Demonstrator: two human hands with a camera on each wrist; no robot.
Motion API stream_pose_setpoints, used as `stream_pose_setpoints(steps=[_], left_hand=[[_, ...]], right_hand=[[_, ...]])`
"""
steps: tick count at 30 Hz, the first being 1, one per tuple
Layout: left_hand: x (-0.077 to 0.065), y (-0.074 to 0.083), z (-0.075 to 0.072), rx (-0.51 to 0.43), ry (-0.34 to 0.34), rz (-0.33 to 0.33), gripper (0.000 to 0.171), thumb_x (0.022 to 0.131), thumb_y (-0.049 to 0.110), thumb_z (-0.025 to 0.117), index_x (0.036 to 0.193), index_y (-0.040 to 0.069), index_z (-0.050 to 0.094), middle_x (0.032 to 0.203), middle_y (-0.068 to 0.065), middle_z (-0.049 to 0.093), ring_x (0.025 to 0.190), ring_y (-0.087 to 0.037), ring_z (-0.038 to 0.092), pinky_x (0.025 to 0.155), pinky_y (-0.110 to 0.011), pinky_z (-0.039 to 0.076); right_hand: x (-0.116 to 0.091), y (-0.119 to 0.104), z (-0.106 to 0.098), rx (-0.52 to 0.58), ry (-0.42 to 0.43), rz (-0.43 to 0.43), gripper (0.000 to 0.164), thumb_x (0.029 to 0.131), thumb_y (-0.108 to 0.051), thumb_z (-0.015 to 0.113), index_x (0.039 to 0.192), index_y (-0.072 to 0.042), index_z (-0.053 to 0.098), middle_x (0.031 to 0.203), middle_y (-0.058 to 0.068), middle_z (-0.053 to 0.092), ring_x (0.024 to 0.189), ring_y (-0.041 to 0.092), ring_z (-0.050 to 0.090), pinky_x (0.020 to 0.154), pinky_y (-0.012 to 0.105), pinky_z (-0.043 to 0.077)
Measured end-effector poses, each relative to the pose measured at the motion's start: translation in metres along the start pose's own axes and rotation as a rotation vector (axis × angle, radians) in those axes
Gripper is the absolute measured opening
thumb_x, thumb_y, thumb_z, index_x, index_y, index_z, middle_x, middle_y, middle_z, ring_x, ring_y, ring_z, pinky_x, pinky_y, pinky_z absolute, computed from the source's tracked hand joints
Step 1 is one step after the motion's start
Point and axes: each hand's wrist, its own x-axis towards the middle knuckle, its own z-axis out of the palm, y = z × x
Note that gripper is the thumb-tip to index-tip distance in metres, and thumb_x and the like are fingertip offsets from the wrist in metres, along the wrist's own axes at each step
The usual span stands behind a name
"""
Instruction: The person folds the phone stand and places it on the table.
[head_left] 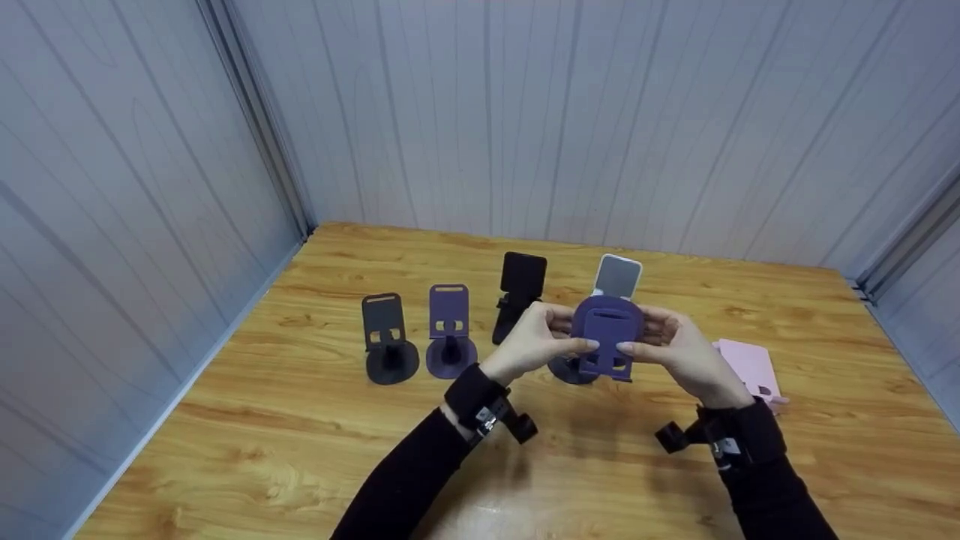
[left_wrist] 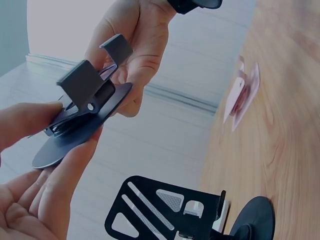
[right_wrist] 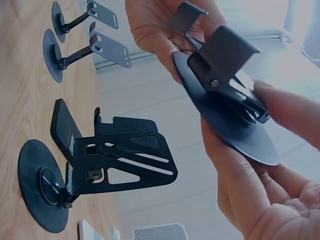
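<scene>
So the left hand and right hand are both pinching a folded stand, thumbs on its near face, keeping it up over the table. From the head view, a white stand is sitting at its 12 o'clock, a black stand at 10, purple stand and grey stand at 9, and a pink stand is lying just past 3.

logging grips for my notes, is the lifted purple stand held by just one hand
No, the left hand and the right hand both grip the lifted purple stand, one from each side.
</scene>
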Motion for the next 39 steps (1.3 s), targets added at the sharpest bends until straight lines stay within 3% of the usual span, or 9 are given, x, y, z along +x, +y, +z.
stream_pose_setpoints(steps=[8,14,21,31,34,39], left_hand=[[0.003,-0.001,0.001,0.018,-0.018,-0.012,0.038,0.091,0.008,0.071,0.127,-0.001,0.064,0.109,-0.021,0.073,0.094,-0.022,0.074,0.09,-0.048,0.057],[0.004,0.0,0.002,-0.001,-0.019,-0.021,0.036,0.091,0.006,0.07,0.126,-0.002,0.064,0.109,-0.023,0.072,0.094,-0.026,0.074,0.086,-0.041,0.06],[0.004,0.0,0.002,0.0,-0.034,-0.014,0.035,0.092,0.007,0.069,0.126,-0.001,0.065,0.109,-0.023,0.072,0.094,-0.024,0.074,0.089,-0.047,0.058],[0.005,-0.006,0.001,-0.047,-0.008,-0.056,0.034,0.091,0.01,0.071,0.124,0.003,0.066,0.109,-0.019,0.073,0.09,-0.016,0.073,0.092,-0.048,0.057],[0.004,-0.006,0.0,0.018,-0.003,-0.026,0.037,0.092,0.017,0.071,0.127,0.007,0.065,0.113,-0.014,0.073,0.098,-0.018,0.071,0.091,-0.041,0.058],[0.002,0.0,-0.002,0.174,0.054,0.076,0.046,0.097,0.029,0.064,0.14,0.014,0.056,0.134,-0.006,0.064,0.124,-0.018,0.06,0.1,-0.029,0.052]], right_hand=[[0.0,-0.002,0.001,-0.031,0.042,0.002,0.057,0.085,0.004,0.072,0.137,0.006,0.049,0.111,-0.003,0.072,0.104,0.014,0.067,0.087,0.029,0.058],[0.0,-0.002,0.0,-0.051,0.06,0.016,0.057,0.083,0.005,0.074,0.136,0.005,0.051,0.108,-0.004,0.072,0.102,0.013,0.067,0.087,0.029,0.058],[-0.001,-0.002,0.0,-0.087,0.084,0.006,0.053,0.081,0.004,0.076,0.129,0.002,0.056,0.105,-0.005,0.072,0.1,0.013,0.067,0.085,0.029,0.058],[0.001,0.0,-0.001,-0.039,0.07,0.025,0.054,0.085,0.002,0.073,0.135,0.002,0.053,0.111,-0.004,0.072,0.105,0.014,0.066,0.088,0.03,0.057],[-0.001,0.0,-0.004,0.016,0.048,0.008,0.048,0.088,0.005,0.069,0.134,-0.001,0.055,0.112,-0.002,0.072,0.103,0.014,0.068,0.087,0.029,0.058],[-0.006,-0.006,-0.017,0.125,0.058,-0.061,0.04,0.092,0.009,0.061,0.126,-0.012,0.062,0.11,0.001,0.073,0.098,0.014,0.07,0.084,0.028,0.059]])
